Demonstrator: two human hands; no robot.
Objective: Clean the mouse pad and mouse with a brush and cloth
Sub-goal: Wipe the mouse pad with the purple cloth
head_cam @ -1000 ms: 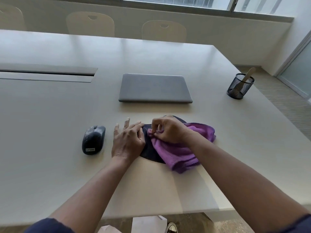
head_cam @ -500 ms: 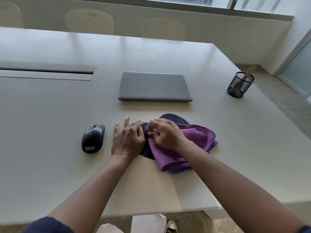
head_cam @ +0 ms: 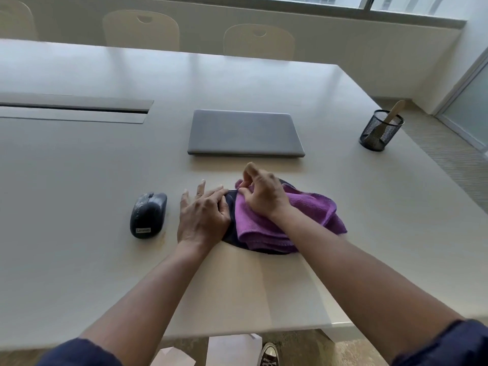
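A round dark mouse pad (head_cam: 230,228) lies on the white table (head_cam: 79,260), mostly covered by a purple cloth (head_cam: 303,217). My right hand (head_cam: 261,194) lies on the cloth's far left part, fingers curled and pinching its fabric. My left hand (head_cam: 202,215) lies flat with straight fingers on the pad's left edge and the table beside it. A dark mouse (head_cam: 148,214) sits on the table just left of my left hand, apart from it. A wooden brush handle (head_cam: 394,113) sticks out of a black mesh cup (head_cam: 380,130) at the far right.
A closed grey laptop (head_cam: 244,132) lies just behind the pad. A cable slot (head_cam: 74,108) is set into the table at the far left. Chairs (head_cam: 258,43) stand along the far side. The table's near edge runs close below my forearms.
My right hand has slid the cloth away from me across the pad, toward the laptop. My left hand and the mouse have stayed where they were.
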